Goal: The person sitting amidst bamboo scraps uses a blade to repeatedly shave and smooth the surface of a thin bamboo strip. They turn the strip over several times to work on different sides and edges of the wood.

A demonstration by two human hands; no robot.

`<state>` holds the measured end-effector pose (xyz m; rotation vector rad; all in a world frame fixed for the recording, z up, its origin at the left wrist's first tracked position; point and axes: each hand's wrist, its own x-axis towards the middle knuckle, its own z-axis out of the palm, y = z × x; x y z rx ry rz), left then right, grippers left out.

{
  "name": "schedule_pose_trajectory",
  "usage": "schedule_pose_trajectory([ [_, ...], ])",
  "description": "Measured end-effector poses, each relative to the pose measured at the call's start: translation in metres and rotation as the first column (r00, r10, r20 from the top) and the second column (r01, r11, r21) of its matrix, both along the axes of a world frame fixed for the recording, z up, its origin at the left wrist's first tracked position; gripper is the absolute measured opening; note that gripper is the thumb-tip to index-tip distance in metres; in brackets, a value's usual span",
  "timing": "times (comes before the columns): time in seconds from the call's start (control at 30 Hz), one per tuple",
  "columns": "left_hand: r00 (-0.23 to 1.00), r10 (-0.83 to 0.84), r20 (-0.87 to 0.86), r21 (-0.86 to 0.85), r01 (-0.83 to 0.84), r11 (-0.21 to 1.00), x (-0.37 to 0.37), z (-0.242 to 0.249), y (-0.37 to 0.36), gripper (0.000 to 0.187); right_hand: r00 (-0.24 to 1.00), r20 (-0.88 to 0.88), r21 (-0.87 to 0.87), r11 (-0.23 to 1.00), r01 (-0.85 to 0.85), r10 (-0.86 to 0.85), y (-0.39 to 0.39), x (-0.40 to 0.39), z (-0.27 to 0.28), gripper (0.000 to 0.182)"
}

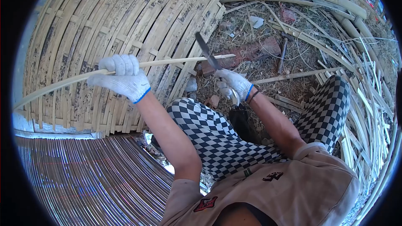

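Note:
My left hand (119, 75), in a white knit glove with a blue cuff, is closed round a long pale bamboo strip (176, 60). The strip bends off to the far left edge and its other end lies over a reddish brick-like block (247, 56) on the ground. In my right hand (233, 84), gloved the same way, is a knife (206, 49) with a long dark blade pointing up and left. Its blade crosses the strip near that end. The handle is mostly hidden in the fist.
A woven bamboo panel (96, 37) leans at the left, above a ribbed sheet (92, 180). Split bamboo strips (364, 142) pile up along the right side. A hammer-like tool (283, 54) lies beyond the block, among dry grass, stones and bamboo poles (293, 0).

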<state>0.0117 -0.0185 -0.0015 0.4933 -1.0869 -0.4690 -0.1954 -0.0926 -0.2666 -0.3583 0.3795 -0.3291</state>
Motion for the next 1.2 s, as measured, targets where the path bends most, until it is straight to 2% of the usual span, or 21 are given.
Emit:
schedule_pose_trajectory([
  [0.07,1.000,0.010,-0.024,0.000,-0.010,1.000,0.000,0.001,0.002,0.079,1.000,-0.005,-0.181,0.983,-0.014,0.013,0.008,0.000,0.031,0.016],
  [0.1,1.000,0.007,-0.018,-0.007,-0.007,1.000,0.002,0.000,0.002,0.078,1.000,0.003,-0.181,0.983,-0.009,0.010,0.006,0.005,0.017,0.015],
  [0.2,0.999,0.047,-0.021,0.006,-0.047,0.999,0.000,-0.002,0.007,0.077,1.000,0.009,0.001,1.000,0.007,-0.007,-0.002,0.006,-0.023,0.016],
  [0.23,0.995,0.090,-0.035,0.026,-0.089,0.996,-0.009,-0.001,0.008,0.077,0.999,-0.023,0.216,0.975,0.044,-0.040,-0.006,0.008,-0.026,0.015],
  [0.33,0.985,0.162,-0.059,0.037,-0.161,0.986,-0.018,0.004,0.004,0.076,0.992,-0.104,0.215,0.972,0.091,-0.070,0.001,0.011,-0.024,0.018],
  [0.4,0.982,0.180,-0.064,0.046,-0.177,0.983,-0.018,0.002,0.004,0.076,0.999,-0.022,0.036,0.999,0.031,-0.030,0.013,0.020,0.000,0.020],
  [0.47,0.982,0.182,-0.055,0.039,-0.180,0.983,-0.015,0.003,0.002,0.075,0.998,0.029,-0.164,0.985,-0.047,0.053,0.027,0.007,0.073,0.015],
  [0.57,0.990,0.130,-0.052,0.025,-0.129,0.991,-0.015,0.002,0.004,0.076,0.999,0.031,-0.337,0.941,-0.017,0.029,0.046,0.000,0.105,0.022],
  [0.67,0.999,-0.029,-0.020,0.006,0.029,1.000,-0.003,-0.003,0.008,0.075,1.000,-0.016,-0.270,0.963,0.020,-0.025,0.036,0.007,0.070,0.023],
  [0.7,0.998,0.047,-0.051,0.014,-0.047,0.999,-0.008,-0.003,0.012,0.076,1.000,0.018,-0.172,0.985,0.024,-0.021,0.029,0.007,0.052,0.018],
  [0.73,0.996,0.062,-0.063,0.025,-0.061,0.998,-0.009,-0.003,0.014,0.076,0.997,-0.074,-0.146,0.989,0.013,-0.024,0.021,0.009,0.033,0.016],
  [0.8,0.993,0.090,-0.080,0.045,-0.087,0.995,-0.010,-0.003,0.016,0.076,0.998,0.050,0.281,0.959,0.030,-0.046,0.010,0.014,-0.013,0.016],
  [0.93,0.995,0.095,-0.019,0.068,-0.094,0.993,-0.019,-0.001,0.013,0.074,0.983,-0.110,0.124,0.979,0.159,-0.146,0.013,0.011,-0.012,0.019],
  [0.97,0.999,0.032,-0.025,0.083,-0.030,0.996,-0.019,-0.003,0.014,0.072,0.979,-0.131,0.080,0.983,0.168,-0.157,0.014,0.012,-0.007,0.018],
  [1.07,0.985,0.140,-0.100,0.090,-0.131,0.987,-0.037,0.006,0.011,0.069,0.955,-0.183,-0.124,0.969,0.215,-0.235,0.021,0.002,0.034,0.018],
  [1.1,1.000,-0.025,-0.018,0.072,0.026,0.997,-0.028,0.010,0.014,0.066,0.949,-0.180,-0.191,0.955,0.225,-0.259,0.023,0.000,0.045,0.018],
  [1.2,0.972,0.174,-0.157,0.083,-0.162,0.983,-0.026,0.001,0.008,0.059,0.925,-0.193,-0.354,0.902,0.247,-0.329,0.020,-0.005,0.058,0.017],
])
